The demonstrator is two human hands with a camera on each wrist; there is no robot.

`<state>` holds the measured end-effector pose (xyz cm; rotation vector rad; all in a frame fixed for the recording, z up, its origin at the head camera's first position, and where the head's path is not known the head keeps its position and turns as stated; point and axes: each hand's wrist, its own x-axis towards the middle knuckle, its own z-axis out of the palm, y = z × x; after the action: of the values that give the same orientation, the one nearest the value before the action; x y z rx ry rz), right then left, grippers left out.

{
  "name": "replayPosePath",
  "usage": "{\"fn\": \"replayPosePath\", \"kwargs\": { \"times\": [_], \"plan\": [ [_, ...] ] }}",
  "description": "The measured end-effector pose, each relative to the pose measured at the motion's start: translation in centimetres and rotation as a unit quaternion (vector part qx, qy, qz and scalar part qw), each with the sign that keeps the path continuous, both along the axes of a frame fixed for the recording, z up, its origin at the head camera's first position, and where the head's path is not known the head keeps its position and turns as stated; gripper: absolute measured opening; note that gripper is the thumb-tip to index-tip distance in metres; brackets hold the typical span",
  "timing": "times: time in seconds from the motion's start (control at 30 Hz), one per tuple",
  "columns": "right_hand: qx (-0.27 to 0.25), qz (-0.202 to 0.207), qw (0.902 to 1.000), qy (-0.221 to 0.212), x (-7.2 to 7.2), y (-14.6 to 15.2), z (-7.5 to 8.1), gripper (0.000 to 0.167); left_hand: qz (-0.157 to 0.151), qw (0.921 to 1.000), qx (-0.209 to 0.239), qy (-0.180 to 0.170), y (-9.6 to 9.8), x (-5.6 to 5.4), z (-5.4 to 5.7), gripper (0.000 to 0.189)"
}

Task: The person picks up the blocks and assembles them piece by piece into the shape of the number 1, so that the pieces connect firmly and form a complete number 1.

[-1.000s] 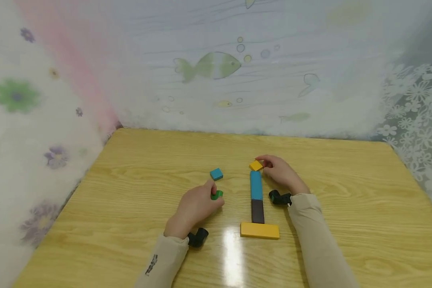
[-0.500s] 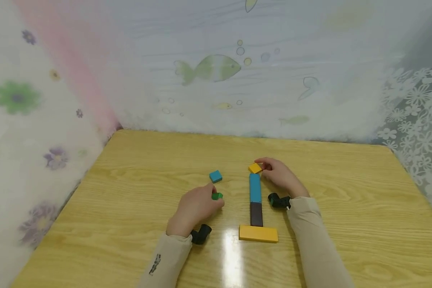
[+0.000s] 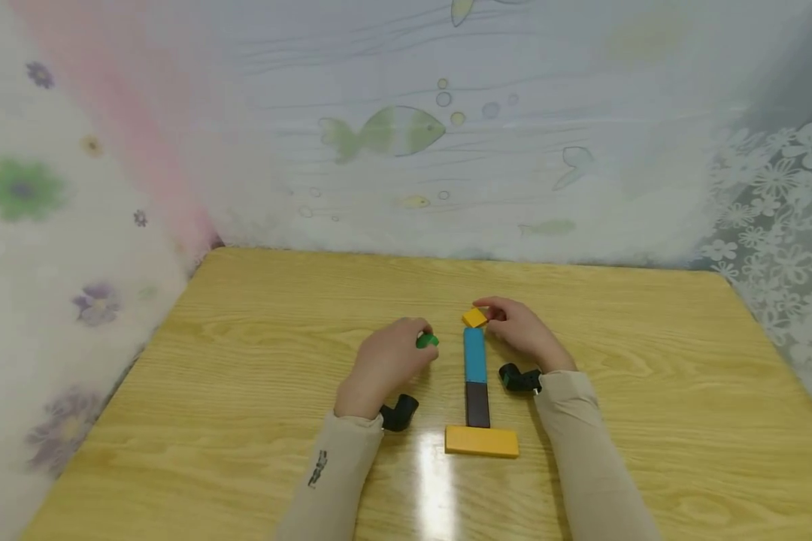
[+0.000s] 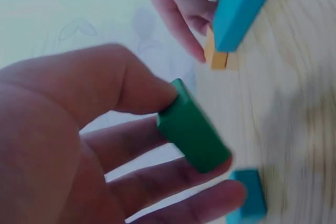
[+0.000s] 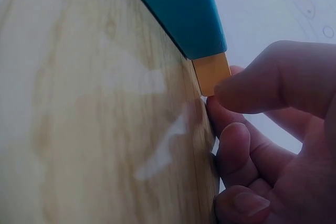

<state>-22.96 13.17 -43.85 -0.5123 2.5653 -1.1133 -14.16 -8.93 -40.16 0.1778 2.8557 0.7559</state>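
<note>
My left hand (image 3: 392, 362) pinches a small green block (image 4: 193, 128) between thumb and fingers, to the left of a row of blocks. At the row's far end my right hand (image 3: 519, 327) grips a small yellow block (image 3: 474, 318) turned cornerwise. That block meets the end of a long blue block (image 3: 475, 355), as the right wrist view shows. Nearer me follow a dark brown block (image 3: 477, 406) and a long yellow block (image 3: 481, 442) lying crosswise. A small blue block (image 4: 251, 196) lies below the left fingertips in the left wrist view; the left hand hides it in the head view.
The blocks lie on a wood-grain table (image 3: 243, 361). Printed curtains with fish and flowers (image 3: 406, 131) rise along its back and left edges. A black wrist camera (image 3: 401, 413) sticks out by the left cuff, another black camera (image 3: 519, 378) by the right.
My left hand has moved away from me and a little right with the green block, now covering the small blue block. The right hand stays at the small yellow block.
</note>
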Motion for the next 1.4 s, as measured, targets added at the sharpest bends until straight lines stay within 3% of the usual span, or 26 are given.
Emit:
{"fn": "replayPosePath", "kwargs": {
  "times": [0.13,0.53,0.83,1.1,1.27,1.4],
  "plan": [
    [-0.001,0.008,1.0,0.003,-0.1,0.0,-0.1,0.039,-0.008,0.9998,-0.009,0.015,1.1,-1.0,-0.3,0.032],
    [-0.003,0.0,1.0,0.002,-0.1,0.1,-0.2,0.038,0.008,0.9974,-0.004,0.072,3.9,-3.1,-0.2,0.031],
    [-0.002,-0.002,1.0,-0.004,-0.2,0.1,-0.3,0.037,0.034,0.9974,0.0,0.063,4.0,-4.3,-1.2,0.035],
    [0.0,-0.001,1.0,0.008,-0.3,0.1,-0.2,0.036,0.045,0.9877,-0.102,0.11,4.8,-4.7,-2.4,0.036],
    [0.003,-0.002,1.0,0.006,-0.2,0.1,-0.1,0.036,0.063,0.9813,-0.117,0.139,5.0,-4.6,-3.0,0.033],
    [0.002,0.001,1.0,0.005,-0.1,0.1,0.1,0.035,0.06,0.976,-0.132,0.162,5.2,-4.5,-3.2,0.029]
  ]
}}
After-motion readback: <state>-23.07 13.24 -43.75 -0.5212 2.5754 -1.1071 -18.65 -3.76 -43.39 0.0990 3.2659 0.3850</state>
